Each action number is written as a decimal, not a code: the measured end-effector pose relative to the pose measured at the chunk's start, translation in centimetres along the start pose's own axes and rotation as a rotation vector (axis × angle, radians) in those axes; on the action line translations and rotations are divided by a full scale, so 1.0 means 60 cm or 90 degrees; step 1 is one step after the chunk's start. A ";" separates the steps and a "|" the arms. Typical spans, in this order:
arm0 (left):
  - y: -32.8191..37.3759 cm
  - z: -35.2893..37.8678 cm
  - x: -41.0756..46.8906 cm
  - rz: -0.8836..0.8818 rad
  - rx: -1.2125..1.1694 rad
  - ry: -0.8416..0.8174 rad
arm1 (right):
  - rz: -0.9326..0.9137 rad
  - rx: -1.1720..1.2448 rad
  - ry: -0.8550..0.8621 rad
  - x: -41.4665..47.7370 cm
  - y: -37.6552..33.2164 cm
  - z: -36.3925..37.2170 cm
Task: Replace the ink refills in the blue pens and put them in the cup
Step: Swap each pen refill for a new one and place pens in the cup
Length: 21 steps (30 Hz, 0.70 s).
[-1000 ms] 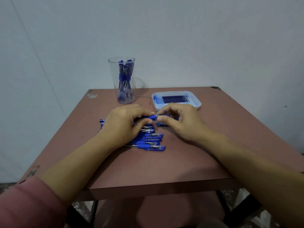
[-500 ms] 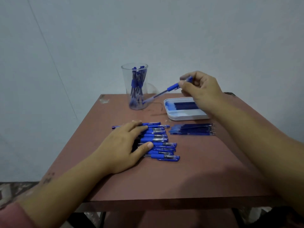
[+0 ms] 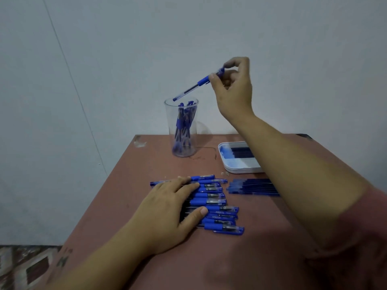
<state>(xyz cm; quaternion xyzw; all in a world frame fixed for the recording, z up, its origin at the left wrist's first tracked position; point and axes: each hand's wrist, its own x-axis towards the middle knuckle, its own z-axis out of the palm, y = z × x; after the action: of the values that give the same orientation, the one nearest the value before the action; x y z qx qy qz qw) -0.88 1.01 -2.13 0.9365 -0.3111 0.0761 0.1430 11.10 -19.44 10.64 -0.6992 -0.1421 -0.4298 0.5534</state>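
My right hand (image 3: pixel 233 88) pinches a blue pen (image 3: pixel 195 86) by its upper end, high above the table. The pen slants down to the left and its tip sits just over the rim of the clear cup (image 3: pixel 181 130), which holds several blue pens. My left hand (image 3: pixel 167 212) rests flat, fingers straight, on a row of blue pens (image 3: pixel 217 208) lying side by side on the brown table (image 3: pixel 230 258). A bundle of loose dark-blue refills (image 3: pixel 251 186) lies to the right of the row.
A white tray (image 3: pixel 236 164) with more refills stands at the back right, partly hidden by my right forearm. The cup stands near the table's far edge, close to a grey wall. Patterned floor shows at the lower left.
My right hand has lifted the pen from the table up above the cup. My left hand has let go of that pen and settled flat on the pen row.
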 end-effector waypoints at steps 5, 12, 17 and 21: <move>0.002 -0.003 -0.001 -0.001 0.007 -0.006 | 0.007 -0.097 -0.127 0.013 0.030 0.035; 0.001 -0.003 0.001 0.000 0.006 -0.003 | -0.059 -0.265 -0.315 -0.004 0.077 0.034; 0.000 -0.002 0.001 0.000 0.015 -0.009 | -0.082 -0.275 -0.318 -0.011 0.078 0.013; 0.000 -0.002 0.000 -0.003 0.005 -0.012 | -0.106 -0.282 -0.316 -0.023 0.053 -0.018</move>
<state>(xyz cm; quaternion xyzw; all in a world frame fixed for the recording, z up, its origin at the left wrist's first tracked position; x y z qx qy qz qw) -0.89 1.02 -2.01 0.9384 -0.3099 0.0685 0.1366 11.93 -21.13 7.54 -0.8716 -0.2319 -0.3107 0.2999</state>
